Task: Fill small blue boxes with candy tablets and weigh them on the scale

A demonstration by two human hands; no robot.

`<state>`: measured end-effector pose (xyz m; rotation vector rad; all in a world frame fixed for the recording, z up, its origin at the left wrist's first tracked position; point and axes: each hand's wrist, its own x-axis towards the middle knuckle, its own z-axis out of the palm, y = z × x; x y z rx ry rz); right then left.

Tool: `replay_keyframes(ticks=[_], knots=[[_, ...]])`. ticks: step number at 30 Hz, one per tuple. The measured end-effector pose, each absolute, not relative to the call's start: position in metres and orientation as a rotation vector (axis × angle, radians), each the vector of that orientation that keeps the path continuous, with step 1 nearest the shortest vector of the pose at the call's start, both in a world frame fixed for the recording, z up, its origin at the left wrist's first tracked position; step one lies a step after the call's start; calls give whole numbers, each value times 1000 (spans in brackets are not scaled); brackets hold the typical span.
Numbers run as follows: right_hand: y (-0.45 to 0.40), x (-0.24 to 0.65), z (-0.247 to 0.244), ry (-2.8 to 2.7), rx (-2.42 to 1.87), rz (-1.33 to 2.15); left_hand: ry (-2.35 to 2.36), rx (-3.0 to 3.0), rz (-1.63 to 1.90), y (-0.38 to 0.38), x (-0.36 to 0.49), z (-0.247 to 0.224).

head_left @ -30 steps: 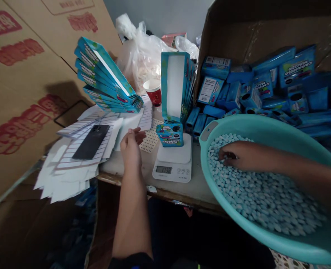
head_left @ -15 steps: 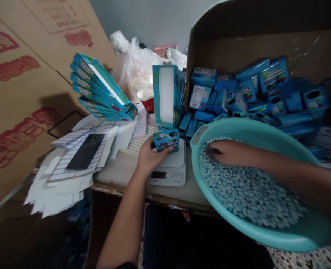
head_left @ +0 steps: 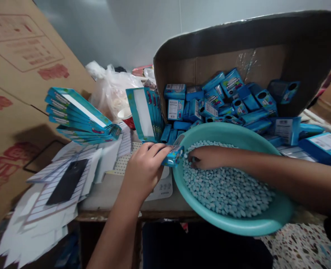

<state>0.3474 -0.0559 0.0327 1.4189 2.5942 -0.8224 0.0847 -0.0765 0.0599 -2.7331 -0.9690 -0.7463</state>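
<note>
My left hand is closed around a small blue candy box. The box is tipped on its side, above the scale and against the near-left rim of a turquoise basin. Pale blue candies fill much of the basin. My right hand reaches in from the right with its fingers curled down into them at the left side; the fingertips are partly hidden. Beneath my left hand, a white digital scale is mostly covered.
Behind the basin, a large carton holds many blue boxes. Fanned flat cartons and an upright stack stand left. A phone lies on papers. A red paper cup stands behind.
My left hand has lifted the box off the scale, tilted it and brought it to the basin's rim. My right hand stays among the candies. The camera view has shifted.
</note>
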Motion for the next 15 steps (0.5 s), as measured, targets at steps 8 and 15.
replay_keyframes(ticks=[8, 15], knots=[[-61, 348, 36, 2602, 1389, -824, -1758, -2647, -1560, -50, 49, 21], [-62, 350, 32, 2623, 1352, -819, -2316, -2614, -1814, -30, 16, -14]])
